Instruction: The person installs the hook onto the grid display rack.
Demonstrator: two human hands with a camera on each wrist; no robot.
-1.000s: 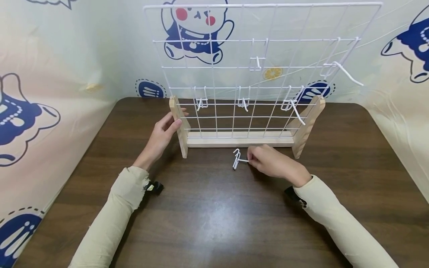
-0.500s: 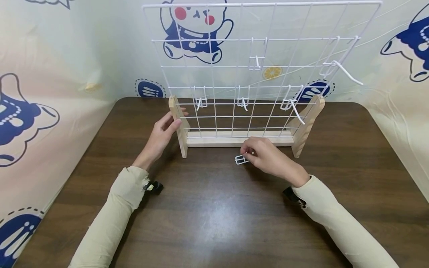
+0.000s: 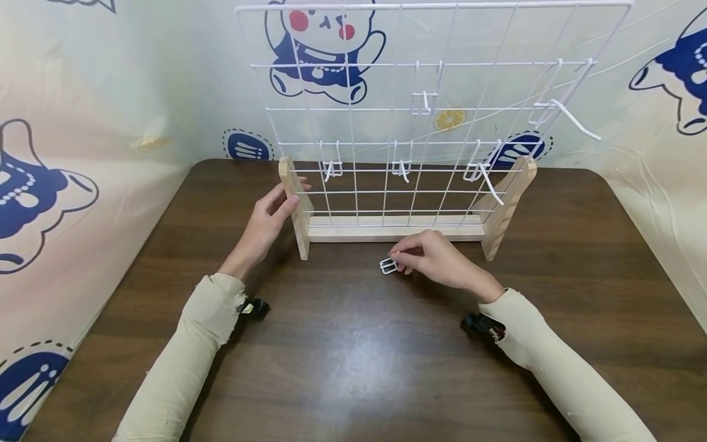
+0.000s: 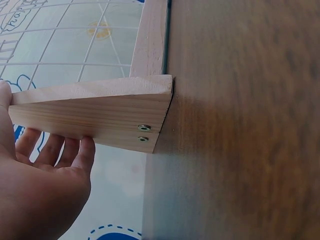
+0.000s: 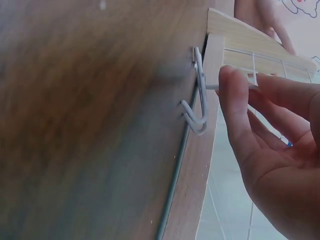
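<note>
My right hand [image 3: 439, 259] pinches the prong of a small white wire display hook [image 3: 388, 265] between thumb and fingers, just in front of the rack's wooden base. In the right wrist view the hook's [image 5: 200, 95] bent ends point toward the tabletop, and its back frame is in sight. My left hand [image 3: 267, 220] grips the left wooden leg [image 3: 301, 224] of a white grid rack. The left wrist view has the thumb at the leg's front edge and the fingers [image 4: 86, 152] around its back edge.
The white wire grid [image 3: 436, 191] stands upright between two wooden legs, the right leg [image 3: 508, 209] included. Several white hooks hang on it; a long one [image 3: 574, 121] sticks out at upper right, another [image 3: 490, 184] lower. A patterned cloth stands behind the brown table [image 3: 353, 368].
My right hand has shifted slightly left and turned the hook, so its back frame now faces the head camera. The left hand and the rack have stayed put.
</note>
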